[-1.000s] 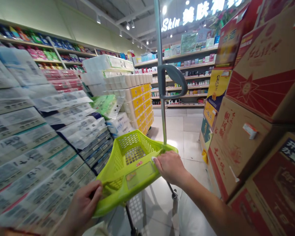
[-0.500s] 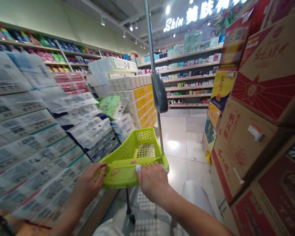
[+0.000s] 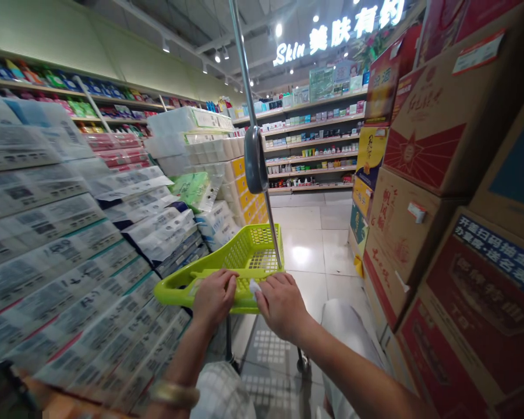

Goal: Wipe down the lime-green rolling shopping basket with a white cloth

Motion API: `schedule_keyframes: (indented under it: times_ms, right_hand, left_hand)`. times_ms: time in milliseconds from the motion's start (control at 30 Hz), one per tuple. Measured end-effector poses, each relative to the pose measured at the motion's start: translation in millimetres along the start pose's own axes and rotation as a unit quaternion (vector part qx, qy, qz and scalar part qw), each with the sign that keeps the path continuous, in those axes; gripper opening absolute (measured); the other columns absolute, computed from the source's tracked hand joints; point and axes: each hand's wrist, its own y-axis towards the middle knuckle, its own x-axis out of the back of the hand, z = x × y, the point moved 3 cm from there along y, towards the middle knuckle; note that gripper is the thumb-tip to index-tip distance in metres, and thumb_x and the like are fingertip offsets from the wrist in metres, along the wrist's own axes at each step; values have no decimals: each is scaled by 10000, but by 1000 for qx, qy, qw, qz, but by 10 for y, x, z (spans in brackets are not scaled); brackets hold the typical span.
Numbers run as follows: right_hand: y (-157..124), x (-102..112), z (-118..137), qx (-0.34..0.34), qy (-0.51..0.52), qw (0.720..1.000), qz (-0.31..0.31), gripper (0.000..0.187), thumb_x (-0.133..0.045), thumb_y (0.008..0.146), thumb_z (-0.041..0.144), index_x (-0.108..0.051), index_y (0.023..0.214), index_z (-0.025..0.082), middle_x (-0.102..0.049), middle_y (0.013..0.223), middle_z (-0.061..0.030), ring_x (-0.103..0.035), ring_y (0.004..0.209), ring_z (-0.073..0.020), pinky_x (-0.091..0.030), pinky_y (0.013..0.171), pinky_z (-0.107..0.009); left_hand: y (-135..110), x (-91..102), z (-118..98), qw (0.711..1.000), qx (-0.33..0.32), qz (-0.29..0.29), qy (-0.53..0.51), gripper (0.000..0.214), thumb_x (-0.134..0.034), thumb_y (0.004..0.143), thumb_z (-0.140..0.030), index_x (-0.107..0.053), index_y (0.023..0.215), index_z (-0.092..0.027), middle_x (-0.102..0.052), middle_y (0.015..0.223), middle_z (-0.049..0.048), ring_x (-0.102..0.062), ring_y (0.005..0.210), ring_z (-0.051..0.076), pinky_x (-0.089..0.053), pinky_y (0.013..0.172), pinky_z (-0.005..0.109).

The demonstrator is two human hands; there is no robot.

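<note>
A lime-green plastic shopping basket (image 3: 240, 256) on a wheeled frame stands in the aisle in front of me. Its metal handle pole (image 3: 248, 110) rises from the near rim with a grey grip (image 3: 255, 160). My left hand (image 3: 213, 297) rests on the basket's near rim, fingers curled over the edge. My right hand (image 3: 282, 302) is beside it on the same rim, fingers bent, with a small white scrap (image 3: 254, 287) under the fingertips. Both hands are close together at the middle of the rim.
Stacked packs of tissue paper (image 3: 61, 244) fill the left side. Piled cardboard cartons (image 3: 441, 192) wall the right. Toilet-roll stacks (image 3: 205, 151) stand ahead on the left; product shelves (image 3: 314, 145) line the back. A tiled floor (image 3: 314, 244) runs between.
The basket has swung level and toward the middle of the aisle. My left hand moved right along the rim until it sits beside my right hand. The pole tilted left.
</note>
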Motion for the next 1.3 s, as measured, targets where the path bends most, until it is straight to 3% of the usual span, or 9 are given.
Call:
schedule_keyframes:
  times_ms: [333,633,733,800,900,967,1100,1200,1300]
  right_hand:
    - [-232,-86,176,59,80,992,-80,212,-431,907,284,-616,891,182,-600,838,-70,-480,879,-229,-378,863,-401]
    - [-520,-161,-25,144,258,944,-148,331,-352,936,300,-563,1166,191,-614,1068,-98,-514,1087,-246,-412,972,-461]
    - [-672,-257,-90,104,284,934,-192,351,-336,957,280,-514,1249,206,-573,1184,-110,-493,1178,-246,-406,1016,-468]
    - [-757,-321,-151,23,312,920,-235,342,-318,975,263,-498,1263,224,-539,1228,-108,-492,1193,-226,-408,1029,-439]
    - [-787,-362,-237,-122,361,879,-287,331,-287,1002,308,-463,1273,238,-525,1229,-98,-499,1186,-196,-409,1032,-401]
    - [-693,-333,-226,-163,397,862,-270,361,-285,1004,372,-423,1308,233,-525,1245,-102,-497,1200,-194,-412,1032,-389]
    - [-260,-129,-50,-137,484,844,-186,424,-309,988,453,-393,1324,209,-553,1228,-113,-546,1153,-189,-458,976,-339]
    - [171,159,85,-116,573,790,-187,403,-346,965,502,-437,1231,214,-601,1019,-68,-614,905,-156,-510,826,-291]
    - [531,447,205,-73,658,732,-161,394,-414,924,542,-442,1178,243,-572,864,-2,-570,695,-115,-493,637,-227]
  left_hand:
    - [-182,105,117,999,-30,-14,-38,388,-365,885,-367,-720,927,-217,-720,995,45,-645,936,208,-464,825,332]
    - [-350,205,168,998,-46,-37,-35,372,-394,853,-356,-739,888,-222,-737,952,45,-662,865,209,-474,790,339]
    - [-391,227,156,997,-48,-33,-42,382,-390,856,-365,-743,888,-222,-741,956,46,-661,871,204,-479,796,331]
    - [-405,253,161,997,-50,-25,-51,388,-390,856,-377,-745,888,-222,-742,959,46,-661,868,201,-484,797,326]
    - [-399,301,153,996,-46,6,-78,404,-386,855,-403,-747,863,-220,-746,967,50,-669,877,206,-495,799,324]
    - [-386,329,108,995,-19,28,-92,412,-387,855,-421,-744,850,-215,-750,960,57,-676,879,216,-503,808,331]
    - [-383,329,-138,991,50,-8,-122,402,-399,856,-435,-709,984,-214,-737,1024,60,-661,977,231,-493,913,375]
    - [-397,211,-401,975,49,-35,-214,439,-425,844,-379,-609,1198,-196,-698,1122,74,-635,1061,223,-474,975,408]
    - [-407,44,-612,945,52,-37,-320,541,-492,805,-325,-487,1326,-180,-666,1164,102,-641,1048,217,-492,957,418]
